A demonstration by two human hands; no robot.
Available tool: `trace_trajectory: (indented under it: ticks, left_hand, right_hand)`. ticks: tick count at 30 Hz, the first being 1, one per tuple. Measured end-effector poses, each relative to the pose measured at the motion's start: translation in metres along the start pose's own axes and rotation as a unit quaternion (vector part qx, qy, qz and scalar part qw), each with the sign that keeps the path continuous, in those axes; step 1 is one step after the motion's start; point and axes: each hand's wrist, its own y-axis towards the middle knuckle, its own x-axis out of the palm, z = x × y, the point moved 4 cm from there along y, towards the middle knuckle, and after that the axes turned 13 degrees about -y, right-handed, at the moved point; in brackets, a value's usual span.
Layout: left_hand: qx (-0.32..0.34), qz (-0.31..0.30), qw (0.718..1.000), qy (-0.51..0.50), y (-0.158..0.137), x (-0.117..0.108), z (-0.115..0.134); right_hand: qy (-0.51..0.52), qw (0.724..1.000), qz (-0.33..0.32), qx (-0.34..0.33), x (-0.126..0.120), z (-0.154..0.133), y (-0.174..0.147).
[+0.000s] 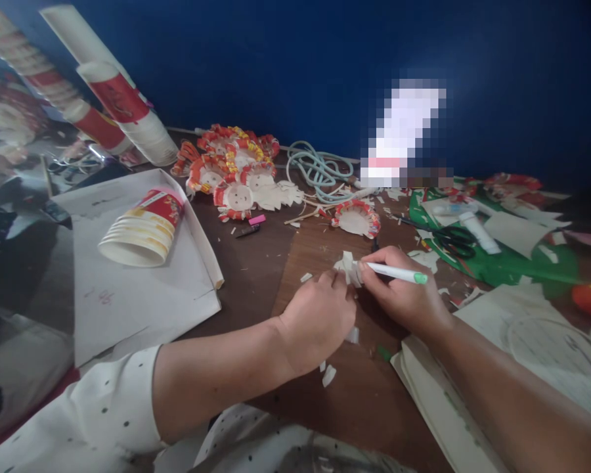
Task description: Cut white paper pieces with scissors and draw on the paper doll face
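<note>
In my right hand [398, 286] is a white pen [396, 271] with a green end, gripped between thumb and fingers. Its writing tip is hidden by my fingers, close to a small white paper cut-out [346, 261] on the table. My left hand [320, 318] is closed, its fingertips holding the cut-out down from the near side. Paper scraps [329, 376] lie on the brown table below my hands. Just beyond them is a round paper piece with a red, fringed edge [356, 219].
Paper cups [140, 230] lie on an open cardboard box [142, 295] at left. Tall cup stacks [128, 112] lean behind it. Red paper crafts [236, 171] and a coiled cable [320, 172] lie at the back. Scissors [450, 238], a white tube [479, 232] and papers [546, 335] are right.
</note>
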Motion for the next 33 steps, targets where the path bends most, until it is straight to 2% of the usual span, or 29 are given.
trace_trajectory:
  ticks: [33]
  left_hand:
    - [0.002, -0.004, 1.000, 0.005, -0.0005, -0.0018, 0.0001]
  right_hand:
    - [0.005, 1.000, -0.025, 0.008, -0.0025, -0.0056, -0.0009]
